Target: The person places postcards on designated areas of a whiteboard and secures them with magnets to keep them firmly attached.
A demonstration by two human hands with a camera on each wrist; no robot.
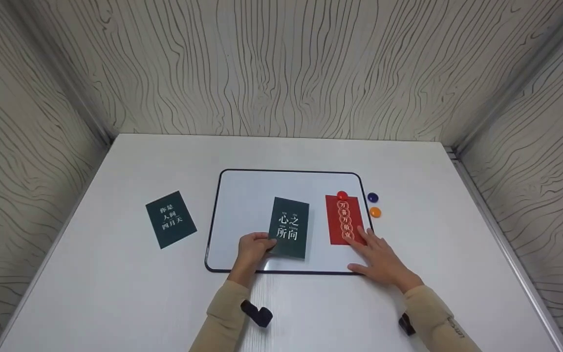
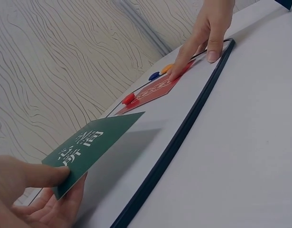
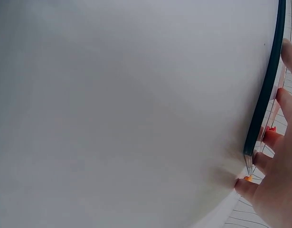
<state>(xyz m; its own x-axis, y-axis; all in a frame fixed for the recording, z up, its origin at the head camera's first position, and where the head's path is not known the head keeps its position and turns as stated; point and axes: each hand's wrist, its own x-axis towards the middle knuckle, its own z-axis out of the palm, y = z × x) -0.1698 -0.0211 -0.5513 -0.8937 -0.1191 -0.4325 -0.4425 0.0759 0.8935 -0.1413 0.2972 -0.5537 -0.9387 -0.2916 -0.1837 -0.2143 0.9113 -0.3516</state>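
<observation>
Between thumb and fingers my left hand pinches a dark green card with white characters by its lower left corner. In the left wrist view the green card is tilted above the whiteboard and casts a shadow on it. My right hand has its fingers spread, with fingertips on the lower part of a red card and thumb by the board's front edge. A red round magnet sits on the red card's top edge.
A second dark green card lies on the white table, left of the board. Just beyond the board's right edge are a dark blue magnet and an orange magnet. Wood-patterned walls enclose the table's back and sides.
</observation>
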